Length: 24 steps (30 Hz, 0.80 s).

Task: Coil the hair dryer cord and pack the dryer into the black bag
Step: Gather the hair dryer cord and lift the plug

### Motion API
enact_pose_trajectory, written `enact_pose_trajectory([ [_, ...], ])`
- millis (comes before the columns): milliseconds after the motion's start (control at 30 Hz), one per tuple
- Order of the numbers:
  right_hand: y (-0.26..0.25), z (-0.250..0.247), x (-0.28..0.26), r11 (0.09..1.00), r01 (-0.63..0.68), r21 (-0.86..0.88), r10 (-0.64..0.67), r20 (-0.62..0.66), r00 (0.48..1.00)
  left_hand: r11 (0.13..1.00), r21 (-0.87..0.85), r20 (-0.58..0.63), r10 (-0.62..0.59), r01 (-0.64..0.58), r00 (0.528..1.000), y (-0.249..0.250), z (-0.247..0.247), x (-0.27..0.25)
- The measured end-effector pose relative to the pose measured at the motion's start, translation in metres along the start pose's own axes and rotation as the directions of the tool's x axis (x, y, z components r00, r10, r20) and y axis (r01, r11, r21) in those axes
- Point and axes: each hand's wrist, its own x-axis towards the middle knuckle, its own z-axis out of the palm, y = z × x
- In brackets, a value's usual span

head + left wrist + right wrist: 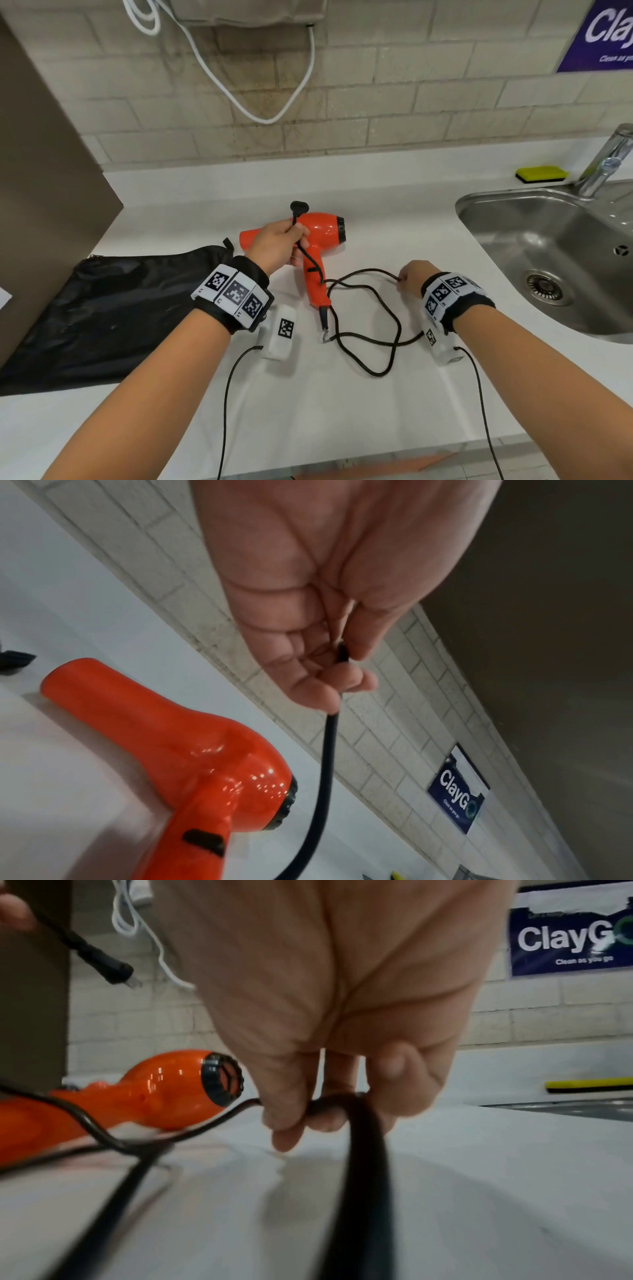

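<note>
Cord [368, 322] pinched by both hands, dryer [317, 240] under left hand [277, 245]

Bare forearms, black wristbands [459, 301] with white coded tags, white camera units [279, 332], black cables [226, 404]

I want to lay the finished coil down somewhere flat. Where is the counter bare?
Bare counter runs behind the hair dryer, up to the wall and across to the sink. Another bare strip lies along the near edge. The middle is crowded: loose cord between both hands, black bag at left.
</note>
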Motion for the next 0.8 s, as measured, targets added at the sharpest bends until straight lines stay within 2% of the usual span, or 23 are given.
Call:
enact_pose_trajectory([
  [67,0.004,-0.003,0.002,0.996,0.021,0.088,-0.012,-0.104,0.995,0.999,-0.037,-0.003,0.037,-0.037,0.999,0.007,0.002,0.003],
  [100,0.009,-0.005,0.002,0.982,0.018,0.188,0.014,-0.17,0.985,0.996,-0.074,-0.02,0.049,-0.051,0.999,0.011,0.002,0.004],
  [167,0.022,-0.008,-0.001,0.89,0.008,0.456,0.132,-0.275,0.952,0.985,-0.153,-0.083,0.068,-0.08,0.994,0.019,0.002,0.008],
  [200,0.029,-0.008,-0.004,0.83,-0.015,0.558,0.195,-0.265,0.944,0.977,-0.186,-0.119,0.082,-0.103,0.99,0.023,0.001,0.01],
  [267,0.04,-0.005,-0.01,0.775,-0.081,0.626,0.255,-0.193,0.947,0.96,-0.232,-0.18,0.116,-0.156,0.977,0.029,0.0,0.013],
  [333,0.045,0.002,-0.013,0.848,-0.167,0.503,0.257,-0.116,0.959,0.947,-0.257,-0.226,0.137,-0.195,0.965,0.03,-0.002,0.015],
  [400,0.046,0.008,-0.019,0.936,-0.232,0.265,0.245,-0.015,0.969,0.942,-0.266,-0.239,0.144,-0.207,0.96,0.028,-0.003,0.016],
  [467,0.038,0.008,-0.026,0.965,-0.261,0.011,0.261,-0.011,0.965,0.949,-0.251,-0.228,0.137,-0.194,0.964,0.025,-0.003,0.016],
  [500,0.035,0.008,-0.027,0.965,-0.258,-0.036,0.257,-0.036,0.966,0.953,-0.243,-0.221,0.13,-0.183,0.967,0.022,-0.003,0.016],
  [633,0.022,0.006,-0.018,0.993,-0.112,0.043,0.115,-0.062,0.991,0.962,-0.232,-0.198,0.096,-0.142,0.975,0.018,-0.003,0.011],
  [800,0.022,0.005,0.01,0.997,-0.076,0.012,0.076,0.015,0.997,0.977,-0.212,-0.119,0.001,-0.026,0.993,0.015,-0.002,0.004],
])
